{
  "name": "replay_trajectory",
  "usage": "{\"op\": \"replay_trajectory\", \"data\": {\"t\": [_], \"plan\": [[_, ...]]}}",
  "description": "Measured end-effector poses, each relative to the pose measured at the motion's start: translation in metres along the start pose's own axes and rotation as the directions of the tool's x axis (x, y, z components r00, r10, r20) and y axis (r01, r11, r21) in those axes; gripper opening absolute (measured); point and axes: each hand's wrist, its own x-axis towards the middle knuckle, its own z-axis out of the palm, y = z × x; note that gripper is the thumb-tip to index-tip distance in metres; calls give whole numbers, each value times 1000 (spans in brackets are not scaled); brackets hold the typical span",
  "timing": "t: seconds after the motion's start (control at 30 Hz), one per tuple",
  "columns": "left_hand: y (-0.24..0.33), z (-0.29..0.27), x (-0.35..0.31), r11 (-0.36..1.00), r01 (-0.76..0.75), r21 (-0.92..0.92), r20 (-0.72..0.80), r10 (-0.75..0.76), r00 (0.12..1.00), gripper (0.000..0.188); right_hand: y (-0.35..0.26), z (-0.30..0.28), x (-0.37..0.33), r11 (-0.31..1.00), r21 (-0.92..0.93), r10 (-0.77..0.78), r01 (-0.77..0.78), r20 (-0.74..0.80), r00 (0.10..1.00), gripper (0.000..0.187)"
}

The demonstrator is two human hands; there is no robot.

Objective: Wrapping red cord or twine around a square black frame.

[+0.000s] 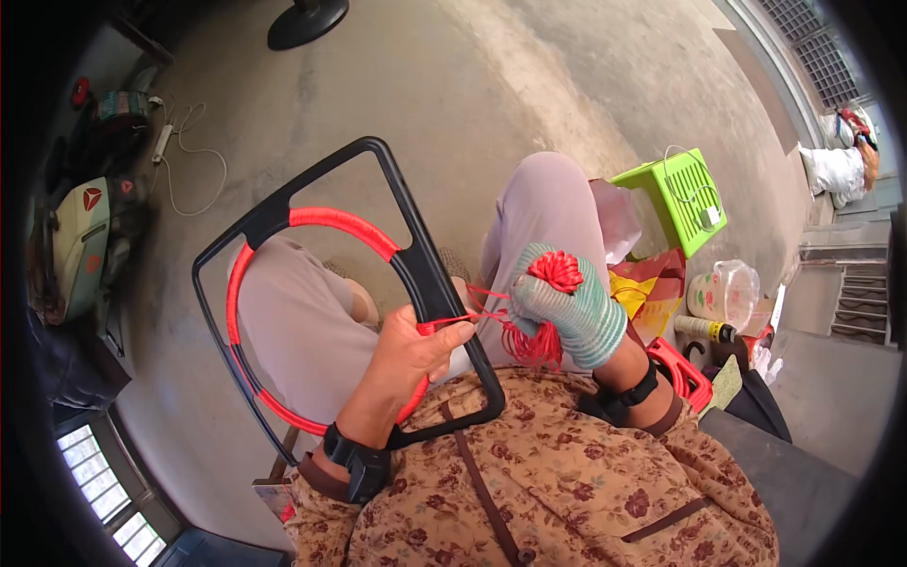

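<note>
A black frame with rounded corners rests across my lap, holding a large ring partly wrapped in red cord. My bare left hand is closed at the ring's right side, beside the wide black bar, with thumb and fingers on a strand of red cord. Some of its fingers are hidden. My right hand, in a grey and green striped knit glove, is closed round a looped bundle of red cord. Loops hang below the glove, and taut strands run between both hands.
A lime green plastic basket stands on the floor to the right. Near it are a clear plastic tub, a cord spool and a red plastic item. At left stand a scooter and a white power strip.
</note>
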Motion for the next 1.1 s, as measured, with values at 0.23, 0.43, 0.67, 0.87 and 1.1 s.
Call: {"op": "replay_trajectory", "data": {"t": [0.23, 0.43, 0.67, 0.87, 1.1], "plan": [[-6, -4, 0, 997, 1, -74, 43, 2, 999, 9, 24, -23, 10, 938, 343, 0, -56, 161, 987, 26], [-5, -7, 3, 997, -18, -80, 53, 22, 998, 13, 21, -71, 16, 996, -1, -81, 86, -346, 935, 38], [0, -6, 2, 989, 7, -145, 126, 11, 992, 10, 80, -291, -2, 856, 406, 28, 319, -654, 756, 38], [-8, -11, 5, 993, -12, -120, 124, 27, 992, 15, 96, -350, -5, 755, 558, -18, 346, -509, 860, 38], [-13, -14, 8, 998, -63, -26, 120, 66, 991, 16, -7, -69, 71, 897, -297, -416, 327, -322, 850, 33]]}}
